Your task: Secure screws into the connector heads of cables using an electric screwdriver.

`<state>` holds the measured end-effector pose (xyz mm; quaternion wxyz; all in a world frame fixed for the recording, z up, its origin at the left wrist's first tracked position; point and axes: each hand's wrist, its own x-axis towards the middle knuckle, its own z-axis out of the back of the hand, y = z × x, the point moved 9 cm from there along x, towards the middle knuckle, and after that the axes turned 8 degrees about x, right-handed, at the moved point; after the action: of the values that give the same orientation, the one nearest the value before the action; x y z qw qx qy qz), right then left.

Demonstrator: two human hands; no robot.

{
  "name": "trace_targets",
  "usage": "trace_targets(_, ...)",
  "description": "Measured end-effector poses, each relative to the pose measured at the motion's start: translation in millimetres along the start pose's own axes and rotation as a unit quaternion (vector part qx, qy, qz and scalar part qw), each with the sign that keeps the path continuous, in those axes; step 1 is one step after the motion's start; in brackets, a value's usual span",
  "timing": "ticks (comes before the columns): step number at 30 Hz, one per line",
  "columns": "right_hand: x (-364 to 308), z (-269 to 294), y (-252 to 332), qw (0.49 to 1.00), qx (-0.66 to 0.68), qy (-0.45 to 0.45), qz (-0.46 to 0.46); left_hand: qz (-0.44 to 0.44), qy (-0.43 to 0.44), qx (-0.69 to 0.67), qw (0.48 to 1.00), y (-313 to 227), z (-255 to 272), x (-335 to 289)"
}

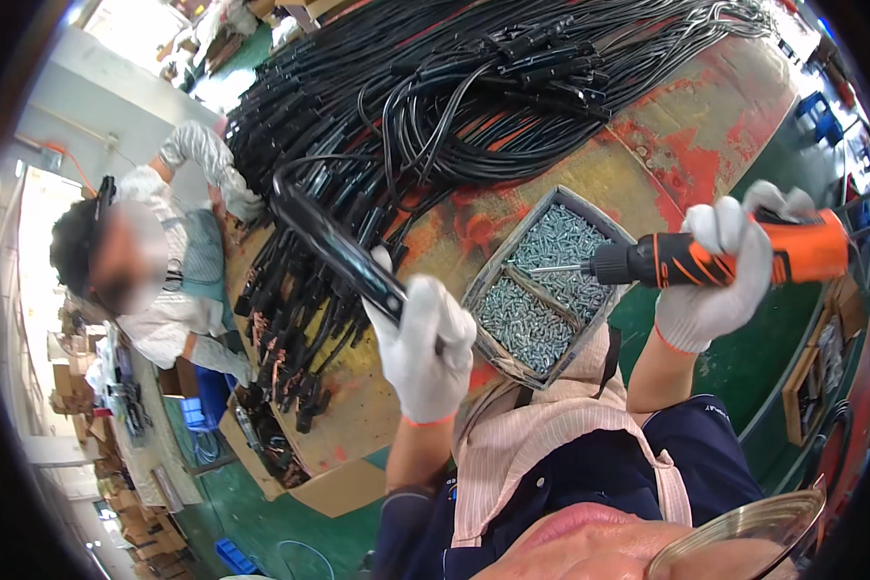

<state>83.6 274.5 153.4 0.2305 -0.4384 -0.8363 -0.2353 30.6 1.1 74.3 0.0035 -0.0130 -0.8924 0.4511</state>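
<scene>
My gloved left hand (423, 353) grips the near end of a long black plastic handle (331, 240), with a black cable curving from its far end. In my gloved right hand (713, 275) is an orange and black power screwdriver (793, 249), held level with its thin bit (559, 269) pointing left. The bit lies over a divided box (599, 213), and I cannot tell whether its tip touches the contents. Small silvery screws (536, 329) fill both compartments. The box sits at the table's near edge, between my hands.
Many black cables (474, 126) with black handles are heaped across the worn red and yellow table (686, 126). Bare copper ends (266, 358) hang at its left edge. A co-worker (179, 251) in white sleeves and gloves reaches toward the heap. An open carton (343, 486) stands below.
</scene>
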Motion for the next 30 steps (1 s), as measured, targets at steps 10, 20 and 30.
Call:
trace_targets(10, -40, 93, -49, 0.897, -0.238, -0.204, -0.311, 0.116, 0.271, -0.08, 0.952, 57, -209, 217)
trace_targets(20, -76, 127, -105, 0.797, -0.357, -0.061, -0.484, -0.047, 0.205, 0.054, 0.976, 6, -139, 243)
trace_targets(30, -62, 81, -111, 0.622, -0.733, 0.271, -0.053, -0.268, -0.202, 0.365, 0.868, -151, 167, 32)
